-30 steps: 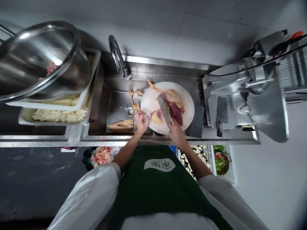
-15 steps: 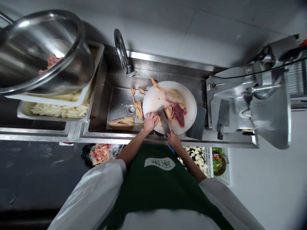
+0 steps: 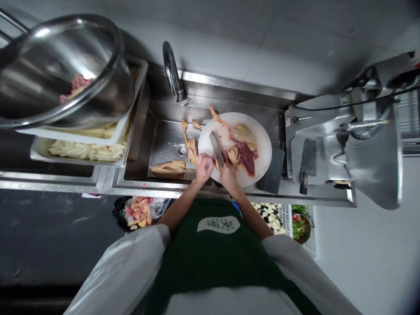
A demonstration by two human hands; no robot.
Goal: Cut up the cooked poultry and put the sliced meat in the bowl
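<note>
A round white cutting board lies over the right side of the sink. Raw poultry pieces, pale skin and dark red meat, lie on it. My right hand grips the handle of a cleaver, whose blade points away over the board's left part. My left hand is closed at the board's near left edge, close beside the blade, on a small piece of meat that I can barely make out. More poultry parts hang over the sink edge by the board.
A poultry piece lies in the sink under the tap. Left: a big steel bowl over trays of pale strips. Right: a steel slicing machine with a second cleaver. Below: a waste bag and vegetable crates.
The cleaver has shifted left from the middle of the board to its left part. My left hand has come right, up to the blade. My right hand has drawn nearer the left.
</note>
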